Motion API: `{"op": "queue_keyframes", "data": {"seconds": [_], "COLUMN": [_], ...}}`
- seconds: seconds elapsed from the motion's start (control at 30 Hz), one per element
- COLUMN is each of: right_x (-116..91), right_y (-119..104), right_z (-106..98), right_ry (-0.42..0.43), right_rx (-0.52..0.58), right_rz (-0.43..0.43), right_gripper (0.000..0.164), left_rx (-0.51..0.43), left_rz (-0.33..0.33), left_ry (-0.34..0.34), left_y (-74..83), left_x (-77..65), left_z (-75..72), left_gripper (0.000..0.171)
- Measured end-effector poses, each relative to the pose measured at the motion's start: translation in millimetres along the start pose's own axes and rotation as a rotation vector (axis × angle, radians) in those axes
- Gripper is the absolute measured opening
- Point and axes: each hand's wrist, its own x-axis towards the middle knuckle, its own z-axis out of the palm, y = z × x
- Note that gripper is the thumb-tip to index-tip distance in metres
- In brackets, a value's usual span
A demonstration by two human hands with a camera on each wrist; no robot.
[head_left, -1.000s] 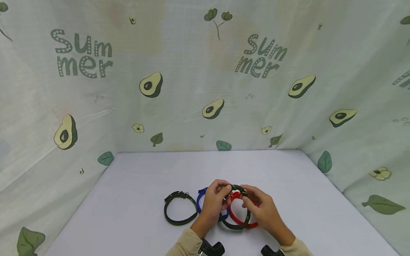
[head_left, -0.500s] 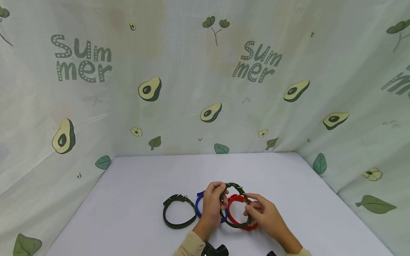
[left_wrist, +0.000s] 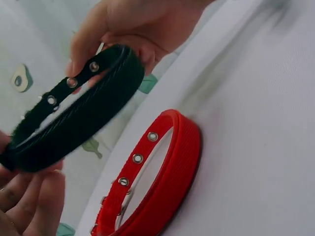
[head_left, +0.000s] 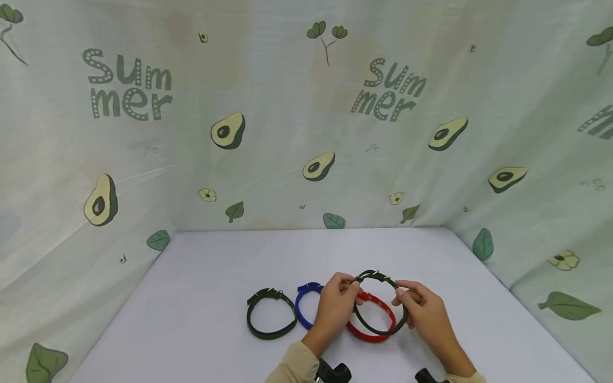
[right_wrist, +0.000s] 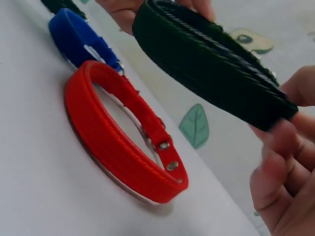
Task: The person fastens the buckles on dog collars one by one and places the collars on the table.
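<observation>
My left hand and my right hand hold a dark green buckled collar between them, raised above the table. The left fingers and thumb pinch its left side near the metal fittings. On the opposite side, my right thumb and fingers grip the band. It is fastened into a loop, and metal eyelets show along it in the left wrist view. Under it a red collar lies on the table, partly overlapped in the head view. A blue collar lies left of the red one, partly hidden behind my left hand.
Another dark green collar lies looped on the white table, left of the blue one. A printed cloth with avocados and leaves hangs behind and at both sides of the table. Black wrist devices show at the bottom edge.
Both hands have moved right with the dark green collar, and the right hand has spread farther from the left. More of the blue and red collars shows. The collars on the table stay put.
</observation>
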Motion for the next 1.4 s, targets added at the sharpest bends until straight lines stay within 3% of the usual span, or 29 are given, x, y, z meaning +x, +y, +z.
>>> {"op": "queue_keyframes", "data": {"seconds": [0.13,0.33,0.5,0.63,0.77,0.9,1.1,1.3,1.4], "right_x": [7,10,10,15,19,22,23,29,31], "right_y": [5,11,16,23,29,33,40,46,48], "right_z": [-5,-7,0,3,-5,-20,-32,-33,-34], "right_ry": [0.028,0.079,0.077,0.089,0.11,0.153,0.184,0.204,0.203], "right_rx": [-0.004,-0.029,-0.005,-0.1,-0.219,-0.299,-0.35,-0.367,-0.374], "right_rz": [0.076,0.146,0.142,0.101,0.063,0.051,0.089,0.095,0.116], "right_gripper": [0.038,0.041,0.033,0.027,0.026,0.028,0.031,0.026,0.025], "left_rx": [0.103,0.127,0.164,0.207,0.233,0.251,0.337,0.4,0.407], "left_rz": [0.011,-0.022,-0.046,-0.032,-0.017,-0.047,-0.066,-0.049,-0.074], "left_ry": [-0.05,-0.129,-0.098,-0.124,-0.17,-0.233,-0.272,-0.285,-0.306], "left_y": [0.9,-1.6,-4.3,-4.4,-3.5,-0.7,0.6,2.2,1.9], "left_x": [3.0,8.6,11.8,18.0,25.0,28.7,33.1,40.0,42.7], "left_z": [-0.2,3.4,1.1,1.3,11.4,26.0,39.4,42.8,43.0], "left_gripper": [0.018,0.025,0.024,0.025,0.027,0.03,0.03,0.026,0.027]}}
